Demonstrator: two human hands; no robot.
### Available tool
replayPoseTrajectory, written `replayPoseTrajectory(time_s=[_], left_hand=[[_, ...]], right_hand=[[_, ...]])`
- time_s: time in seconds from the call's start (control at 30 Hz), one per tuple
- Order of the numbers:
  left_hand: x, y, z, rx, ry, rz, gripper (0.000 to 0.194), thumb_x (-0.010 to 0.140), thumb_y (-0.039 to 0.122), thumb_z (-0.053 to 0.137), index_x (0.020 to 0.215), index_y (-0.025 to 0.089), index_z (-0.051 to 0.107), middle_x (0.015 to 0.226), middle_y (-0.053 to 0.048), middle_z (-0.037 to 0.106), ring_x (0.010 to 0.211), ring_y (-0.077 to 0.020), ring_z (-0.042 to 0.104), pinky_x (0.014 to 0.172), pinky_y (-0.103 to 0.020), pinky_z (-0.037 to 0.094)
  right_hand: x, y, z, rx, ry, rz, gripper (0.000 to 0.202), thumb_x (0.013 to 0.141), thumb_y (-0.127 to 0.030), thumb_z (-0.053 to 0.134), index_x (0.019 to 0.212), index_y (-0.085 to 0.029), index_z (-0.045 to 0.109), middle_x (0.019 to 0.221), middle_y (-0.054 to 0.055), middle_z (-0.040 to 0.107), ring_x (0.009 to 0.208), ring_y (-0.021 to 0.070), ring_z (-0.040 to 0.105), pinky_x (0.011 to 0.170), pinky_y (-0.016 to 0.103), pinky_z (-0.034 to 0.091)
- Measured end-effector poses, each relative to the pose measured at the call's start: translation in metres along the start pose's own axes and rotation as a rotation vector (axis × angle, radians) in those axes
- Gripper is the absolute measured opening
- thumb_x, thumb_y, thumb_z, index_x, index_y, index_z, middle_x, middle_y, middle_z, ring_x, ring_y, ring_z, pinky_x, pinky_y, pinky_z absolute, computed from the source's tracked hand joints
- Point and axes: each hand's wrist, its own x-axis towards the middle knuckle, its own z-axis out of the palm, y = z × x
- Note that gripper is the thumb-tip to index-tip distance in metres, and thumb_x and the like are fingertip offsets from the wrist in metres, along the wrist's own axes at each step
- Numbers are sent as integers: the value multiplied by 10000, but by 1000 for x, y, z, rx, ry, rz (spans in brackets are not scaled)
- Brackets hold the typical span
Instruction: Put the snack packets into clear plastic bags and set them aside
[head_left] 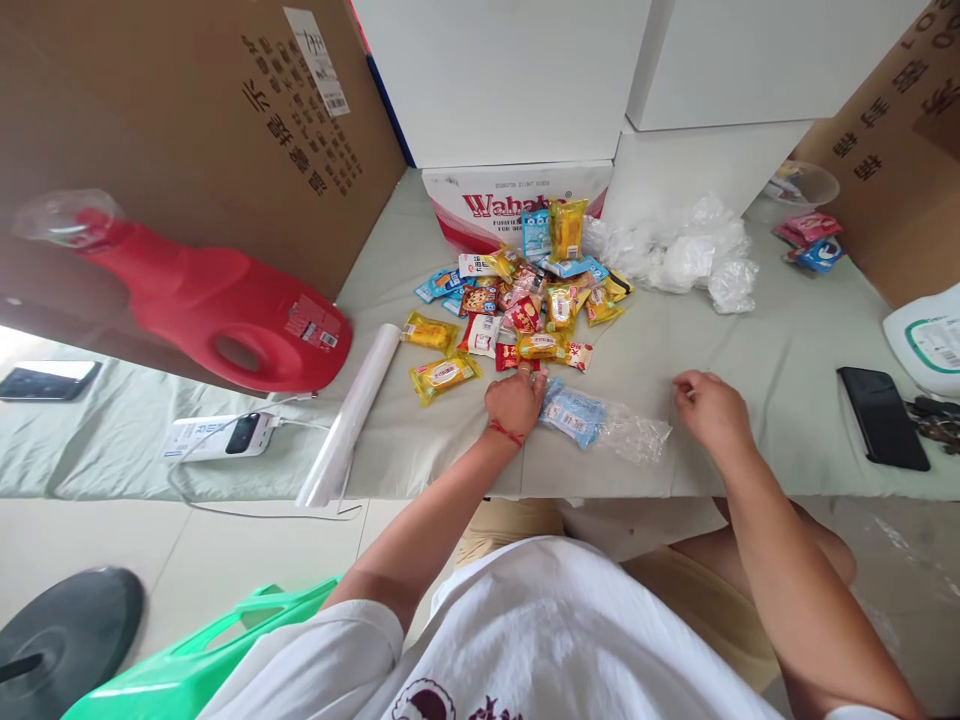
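Note:
My left hand [516, 400], with a red cord round the wrist, rests on the table at the near edge of a pile of wrapped snacks [544, 300]. Its fingers are bent and closed beside a red snack packet [517, 356]. The thumb side meets the left end of a blue snack packet [574, 414]; what the fingers hold, if anything, is hidden. A crumpled clear plastic bag [636, 432] lies at that packet's right end. To the right of the bag, apart from it, my right hand [709, 410] is closed with fingers curled in. Nothing shows in it.
Crumpled plastic bags [694, 255] lie behind the right hand. A Wahaha carton [517, 205] stands behind the pile. At left are a plastic roll [351, 415], a red jug [225, 300] and a cabled power bank [217, 437]. A phone [883, 418] and a white bottle [930, 340] are at right.

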Motion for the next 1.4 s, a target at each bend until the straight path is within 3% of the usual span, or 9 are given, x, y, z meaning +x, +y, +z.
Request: replayPoseTrajectory(time_s=[0.1,0.23,0.43,0.7,0.87,1.0,1.13,1.27,1.4], left_hand=[[-1,2,-1,20,-4,1,544,1060,565,278,1203,178,633,965,-160,772,934,-285,735,820,-349,456],[-4,5,-10,-13,-6,-30,554,1071,536,229,1171,174,636,960,-157,772,925,-284,738,822,-352,464],[2,-9,-30,-323,-123,-83,425,954,565,530,1069,186,685,982,-136,773,996,-309,718,800,-350,485],[4,-1,-41,-659,-199,30,210,816,294,636,946,146,707,822,-29,746,735,-181,678,652,-257,478],[-34,33,-43,-386,-205,271,336,977,276,438,929,180,757,832,-75,757,805,-223,691,743,-314,460],[-38,32,-41,-217,-223,231,325,1007,293,446,1016,220,762,932,-83,767,937,-257,692,787,-336,459],[-34,25,-34,-219,-150,240,207,954,344,608,1104,276,732,1049,-55,732,1086,-254,634,870,-338,462],[-36,25,-26,-180,-62,86,516,862,531,719,1263,218,636,1313,-145,597,1252,-341,513,964,-437,447],[-45,29,-25,-198,-146,101,446,849,612,701,989,190,663,1258,-144,583,1262,-358,486,961,-452,436]], right_hand=[[-26,-40,-6,32,235,-212,237,965,-292,507,1053,-226,718,1001,104,703,860,245,637,831,410,510],[-55,-91,34,113,-90,-588,337,1030,-284,442,1247,-258,700,1208,123,683,1097,277,613,966,433,520],[-42,-81,95,53,-295,-474,473,995,-333,560,1447,-201,598,1392,180,586,1171,327,561,1040,522,485],[-30,-78,89,227,-404,-307,668,859,-284,708,1490,-178,518,1405,152,615,1273,301,576,1109,470,449],[-29,-73,92,304,-384,-267,715,803,-227,683,1494,-185,504,1417,153,609,1278,292,589,1114,467,448],[-29,-58,76,371,-445,-217,593,880,-276,596,1466,-218,527,1181,91,693,929,215,679,886,397,558],[-34,-43,51,44,-256,-210,531,889,-298,648,1408,-214,576,1380,145,576,1095,279,615,902,408,516],[-47,-42,38,-360,-254,-170,298,891,-373,705,1133,-199,709,1129,166,641,1134,366,522,903,462,447],[-65,-53,39,-375,-221,-192,104,915,-260,641,971,-205,710,1186,163,618,1176,364,504,817,378,410]])
